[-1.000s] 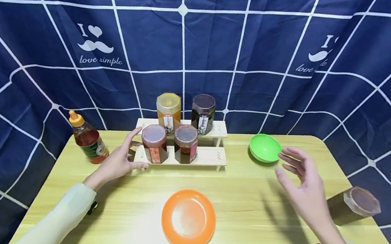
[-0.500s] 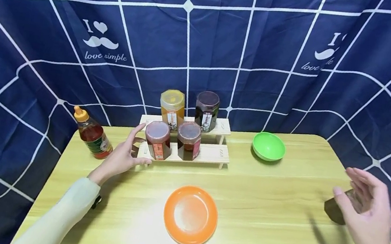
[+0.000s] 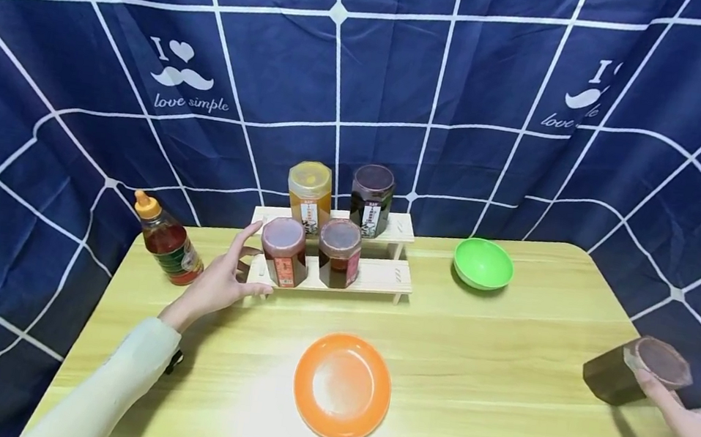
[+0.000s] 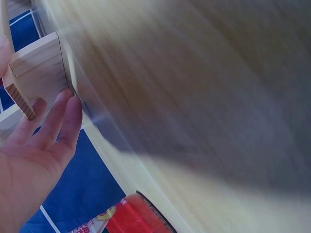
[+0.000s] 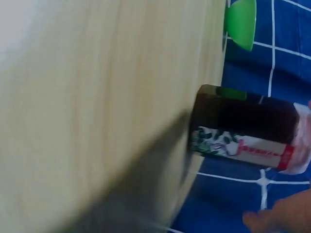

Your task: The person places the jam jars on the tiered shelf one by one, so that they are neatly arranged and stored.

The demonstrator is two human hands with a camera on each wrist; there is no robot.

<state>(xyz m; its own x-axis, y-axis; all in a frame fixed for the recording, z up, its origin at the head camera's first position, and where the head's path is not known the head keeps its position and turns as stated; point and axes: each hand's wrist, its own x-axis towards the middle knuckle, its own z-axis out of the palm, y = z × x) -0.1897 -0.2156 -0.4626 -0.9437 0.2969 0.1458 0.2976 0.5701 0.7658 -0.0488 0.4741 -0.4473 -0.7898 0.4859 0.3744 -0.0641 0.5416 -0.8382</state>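
Orange plate (image 3: 342,386) near the front of the table (image 3: 497,415), green bowl (image 3: 483,263) toward the back right, sauce bottle (image 3: 166,241) at the back left, checked blue cloth (image 3: 475,80) behind

Table (image 3: 497,415): pale wood grain, smooth, slight sheen under the light. Stepped rack (image 3: 376,277): bare light wood, matt. Orange plate (image 3: 341,386) and green bowl (image 3: 482,264): smooth plastic, glossy. Dark jar (image 3: 633,370) at the right edge: clear glossy wall, paper label. Backdrop (image 3: 475,80): navy cloth, matt, creased.
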